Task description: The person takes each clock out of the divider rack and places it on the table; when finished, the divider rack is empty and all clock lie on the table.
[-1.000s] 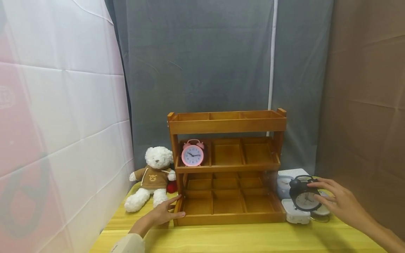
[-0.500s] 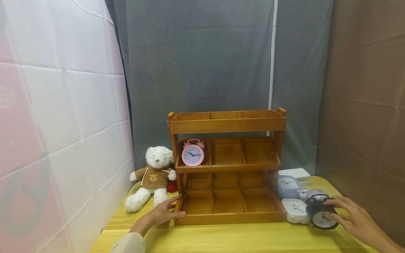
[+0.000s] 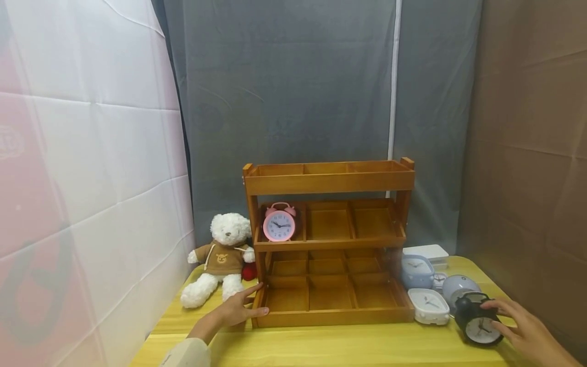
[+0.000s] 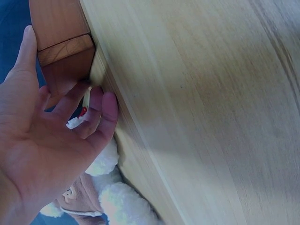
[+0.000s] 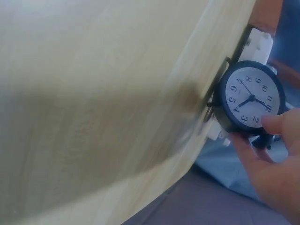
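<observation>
In the head view my right hand [image 3: 527, 326] pinches the black twin-bell alarm clock [image 3: 481, 330] at its upper right side. The clock is low over the table at the right, with its white dial facing me; whether it touches the table I cannot tell. In the right wrist view the thumb lies at the dial's rim and the fingers [image 5: 246, 152] go behind the clock [image 5: 251, 96]. My left hand [image 3: 231, 310] rests on the lower left corner of the wooden shelf [image 3: 335, 318], with thumb and index finger spread. A pink alarm clock [image 3: 279, 226] stands in the middle tier's left compartment.
Right of the shelf are a white clock [image 3: 428, 307], a light blue clock [image 3: 417, 271], a small white clock [image 3: 439, 279], a round grey-blue clock [image 3: 458, 285] and a white box [image 3: 426, 251]. A white teddy bear [image 3: 224, 257] sits left, beside a red object [image 3: 249, 271].
My right hand has brought the black alarm clock down and to the right, away from the other clocks, which are now more visible. My left hand stays at the shelf corner.
</observation>
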Demonstrator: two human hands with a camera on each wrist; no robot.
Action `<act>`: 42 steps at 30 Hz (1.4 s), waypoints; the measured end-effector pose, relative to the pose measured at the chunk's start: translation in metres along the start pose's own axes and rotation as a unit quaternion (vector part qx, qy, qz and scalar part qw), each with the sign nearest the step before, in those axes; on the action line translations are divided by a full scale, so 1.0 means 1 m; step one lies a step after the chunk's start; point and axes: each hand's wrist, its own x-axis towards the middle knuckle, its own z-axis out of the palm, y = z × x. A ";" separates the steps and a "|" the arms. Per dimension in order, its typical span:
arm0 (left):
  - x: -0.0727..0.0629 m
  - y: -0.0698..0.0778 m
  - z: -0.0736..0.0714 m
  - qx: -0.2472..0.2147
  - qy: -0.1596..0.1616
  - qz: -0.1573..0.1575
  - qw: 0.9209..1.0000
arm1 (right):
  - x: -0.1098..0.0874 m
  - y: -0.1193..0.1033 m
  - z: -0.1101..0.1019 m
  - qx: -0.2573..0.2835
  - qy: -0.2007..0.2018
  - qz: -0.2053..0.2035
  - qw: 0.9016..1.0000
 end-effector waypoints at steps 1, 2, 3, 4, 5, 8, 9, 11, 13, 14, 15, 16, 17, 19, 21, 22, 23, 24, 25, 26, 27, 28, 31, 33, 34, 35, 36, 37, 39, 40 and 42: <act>0.000 0.000 0.000 -0.001 -0.001 0.001 1.000 | -0.001 0.001 -0.001 0.002 -0.002 0.006 1.000; 0.000 0.000 0.000 -0.002 -0.002 0.001 1.000 | -0.002 0.002 -0.001 0.002 -0.004 0.010 1.000; 0.001 0.000 0.000 -0.003 -0.003 0.001 1.000 | -0.003 0.002 -0.002 0.003 -0.005 0.014 1.000; 0.001 0.000 0.000 -0.003 -0.004 0.001 1.000 | -0.003 0.002 -0.003 0.002 -0.004 0.014 1.000; 0.001 0.000 0.000 -0.004 -0.004 0.001 1.000 | -0.003 0.002 -0.004 0.002 -0.002 0.013 1.000; 0.001 -0.001 0.000 -0.003 -0.004 -0.001 1.000 | -0.004 0.001 -0.008 0.011 0.000 0.013 1.000; 0.001 -0.002 0.000 -0.003 -0.003 -0.002 1.000 | -0.003 0.000 -0.010 0.019 0.000 0.015 1.000; 0.001 -0.003 0.000 -0.004 -0.003 -0.004 1.000 | -0.001 -0.002 -0.013 0.032 0.001 0.017 0.999; 0.002 -0.003 0.001 -0.004 -0.002 -0.006 1.000 | 0.002 -0.005 -0.018 0.038 0.000 0.025 0.999; 0.002 -0.003 0.001 -0.007 -0.002 -0.007 1.000 | 0.005 -0.006 -0.020 0.039 0.000 0.030 0.999; 0.002 -0.003 0.001 -0.007 -0.002 -0.008 1.000 | 0.008 -0.008 -0.022 0.032 -0.001 0.035 0.999; 0.002 -0.002 0.001 -0.008 -0.003 -0.008 1.000 | 0.011 -0.009 -0.024 0.023 0.002 0.034 0.999; 0.002 -0.002 0.000 -0.008 -0.002 -0.008 1.000 | 0.014 -0.011 -0.026 0.018 0.004 0.036 0.999; 0.002 -0.002 0.000 -0.007 -0.001 -0.007 1.000 | 0.021 -0.015 -0.029 0.015 0.003 0.041 0.999; 0.002 -0.003 0.000 -0.006 0.000 -0.007 1.000 | 0.028 -0.019 -0.032 0.017 0.004 0.039 0.999; 0.002 -0.003 0.000 -0.005 0.001 -0.007 1.000 | 0.032 -0.022 -0.033 0.021 0.004 0.037 0.999; 0.002 -0.003 0.001 -0.004 0.000 -0.006 1.000 | 0.037 -0.025 -0.034 0.027 0.001 0.037 0.999; 0.002 -0.004 0.001 -0.005 0.000 -0.006 1.000 | 0.041 -0.028 -0.035 0.029 -0.001 0.036 0.999; 0.002 -0.004 0.001 -0.004 0.000 -0.006 1.000 | 0.047 -0.031 -0.035 0.031 -0.002 0.035 0.999; 0.002 -0.004 0.001 -0.005 0.000 -0.005 1.000 | 0.052 -0.035 -0.036 0.035 -0.003 0.033 0.999; 0.001 -0.004 0.001 -0.004 0.000 -0.005 1.000 | 0.057 -0.038 -0.036 0.040 -0.006 0.032 0.999; 0.001 -0.005 0.002 -0.005 0.001 -0.006 1.000 | 0.063 -0.043 -0.036 0.043 -0.008 0.032 0.999; 0.001 -0.007 0.003 -0.002 0.003 -0.002 1.000 | 0.080 -0.057 -0.033 0.052 -0.010 0.030 0.998; 0.001 -0.007 0.003 -0.001 0.003 -0.001 1.000 | 0.090 -0.067 -0.030 0.063 -0.012 0.023 0.998; 0.001 -0.008 0.003 -0.001 0.003 0.000 1.000 | 0.095 -0.072 -0.028 0.070 -0.011 0.017 0.997; 0.002 -0.008 0.003 -0.001 0.003 0.001 1.000 | 0.100 -0.077 -0.026 0.077 -0.009 0.010 0.997; 0.001 -0.008 0.003 0.000 0.003 0.000 1.000 | 0.105 -0.081 -0.025 0.086 -0.010 0.005 0.996; 0.001 -0.008 0.003 -0.001 0.004 -0.001 1.000 | 0.110 -0.086 -0.023 0.093 -0.011 -0.002 0.996; 0.002 -0.008 0.002 -0.001 0.005 0.000 1.000 | 0.119 -0.094 -0.019 0.109 -0.012 -0.014 0.994; 0.002 -0.008 0.002 0.000 0.005 0.000 1.000 | 0.123 -0.098 -0.017 0.117 -0.014 -0.016 0.993; 0.002 -0.007 0.002 0.001 0.006 0.001 1.000 | 0.131 -0.106 -0.013 0.125 -0.020 -0.019 0.992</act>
